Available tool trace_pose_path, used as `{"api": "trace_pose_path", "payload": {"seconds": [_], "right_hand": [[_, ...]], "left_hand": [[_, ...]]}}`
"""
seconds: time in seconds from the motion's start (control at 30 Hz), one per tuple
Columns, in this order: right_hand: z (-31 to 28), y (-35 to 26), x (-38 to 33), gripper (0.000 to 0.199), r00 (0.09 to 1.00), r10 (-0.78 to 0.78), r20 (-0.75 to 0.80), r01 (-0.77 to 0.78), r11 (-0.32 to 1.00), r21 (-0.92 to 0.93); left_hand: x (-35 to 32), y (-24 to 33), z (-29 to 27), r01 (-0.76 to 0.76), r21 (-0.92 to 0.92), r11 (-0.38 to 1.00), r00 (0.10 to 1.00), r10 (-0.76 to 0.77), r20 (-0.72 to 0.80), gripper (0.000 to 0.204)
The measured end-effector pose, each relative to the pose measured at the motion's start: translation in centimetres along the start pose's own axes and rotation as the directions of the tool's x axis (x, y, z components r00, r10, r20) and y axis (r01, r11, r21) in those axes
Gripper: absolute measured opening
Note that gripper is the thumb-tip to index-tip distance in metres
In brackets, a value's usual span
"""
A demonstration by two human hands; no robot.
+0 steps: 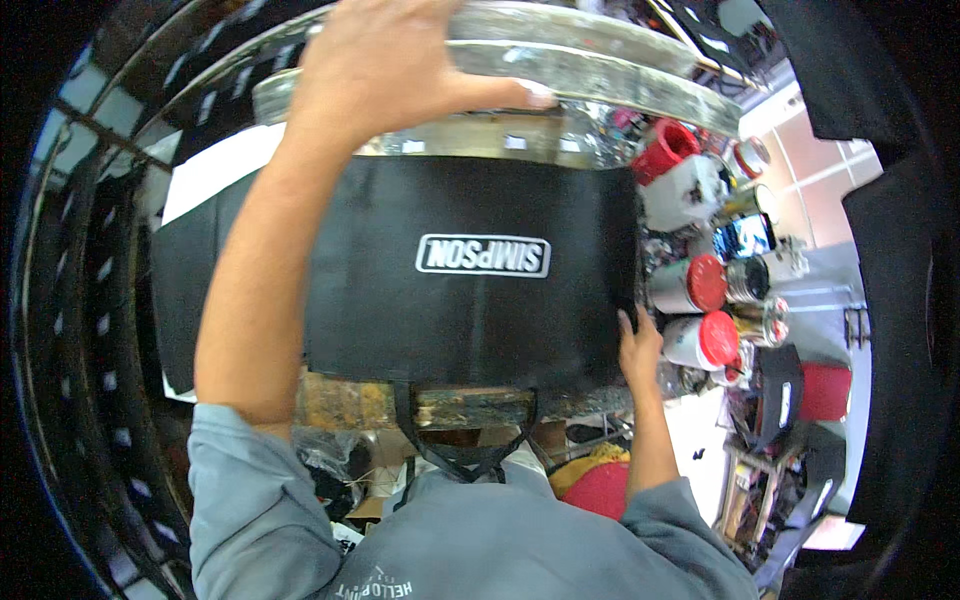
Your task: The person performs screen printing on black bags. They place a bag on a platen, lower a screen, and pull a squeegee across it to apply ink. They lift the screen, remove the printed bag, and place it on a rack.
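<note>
Looks like a workshop, prob. a paint or auto-body shop. Evidence: cluster of paint cans w/ red lids stacked at the right end of a worn, paint-crusted workbench; more tins and a red-capped white jug behind them. Black protective cover w/ white logo draped over the bench, straps hanging off its front edge. Clutter of tools, bags and a red item on the floor at right. Bare light walls, metal rail overhead.
</note>
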State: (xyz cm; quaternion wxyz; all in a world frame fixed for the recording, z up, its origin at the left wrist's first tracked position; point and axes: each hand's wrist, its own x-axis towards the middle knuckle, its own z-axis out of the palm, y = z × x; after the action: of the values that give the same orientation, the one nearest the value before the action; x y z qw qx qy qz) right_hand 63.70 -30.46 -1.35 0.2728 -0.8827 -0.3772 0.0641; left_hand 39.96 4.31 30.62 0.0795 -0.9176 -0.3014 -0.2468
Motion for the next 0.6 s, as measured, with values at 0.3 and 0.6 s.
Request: {"api": "trace_pose_path", "payload": {"seconds": [0.3,0.6], "right_hand": [[-14.5,-2.2,-10.4,0.038,0.995,0.059,-0.083,-0.029,0.946,0.324],[-43.1,9.2,-32.0,0.057,0.892,0.374,-0.254,-0.388,0.922,-0.002]], "left_hand": [[0.4,0.4,-1.9,0.068,-0.015,0.998,0.988,-0.066,0.141,0.098],[0.1,0.5,-1.1,0.083,0.047,0.995,0.996,-0.085,0.037,0.080]]}}
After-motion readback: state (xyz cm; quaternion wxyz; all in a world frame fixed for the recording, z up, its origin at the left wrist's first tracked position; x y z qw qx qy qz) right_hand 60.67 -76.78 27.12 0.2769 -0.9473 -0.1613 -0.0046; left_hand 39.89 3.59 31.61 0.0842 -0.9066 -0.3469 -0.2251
